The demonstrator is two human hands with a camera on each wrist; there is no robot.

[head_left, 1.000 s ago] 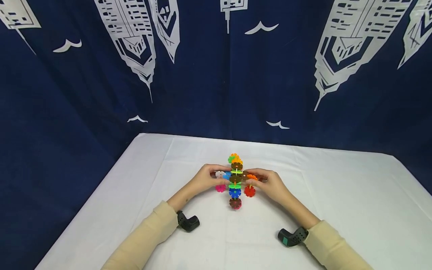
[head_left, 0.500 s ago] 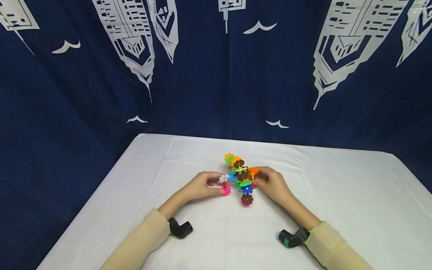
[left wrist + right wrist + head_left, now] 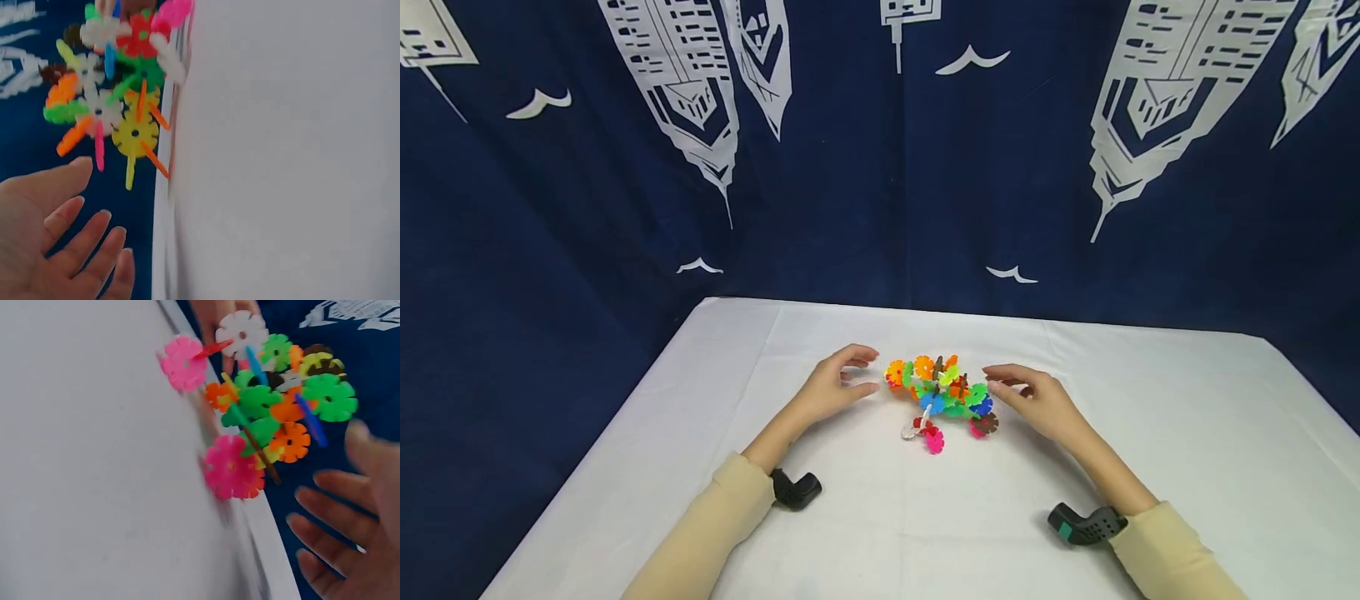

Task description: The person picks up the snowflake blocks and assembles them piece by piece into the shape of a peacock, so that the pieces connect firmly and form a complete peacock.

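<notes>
A colourful figure built of interlocking plastic snowflake discs (image 3: 932, 403) stands on the white table, with pink, white and brown discs toward the front. My left hand (image 3: 837, 383) is just left of it, apart from its orange end, fingers loosely bent around nothing. On the other side my right hand (image 3: 1036, 402) is held close to the green and blue discs, its thumb tip near them. The left wrist view shows the left hand (image 3: 69, 231) with spread fingers below yellow and white discs (image 3: 135, 133). In the right wrist view the right hand (image 3: 356, 519) is likewise spread, beside the green disc (image 3: 329, 398).
A white cloth covers the table (image 3: 880, 517). Behind its far edge hangs a dark blue curtain (image 3: 850, 208) with white building and bird prints. Black wrist cameras sit on the left wrist (image 3: 796, 490) and the right wrist (image 3: 1086, 525).
Both hands held the disc figure earlier and turned it; its long side now runs left to right. They have let go and moved apart to either side.
</notes>
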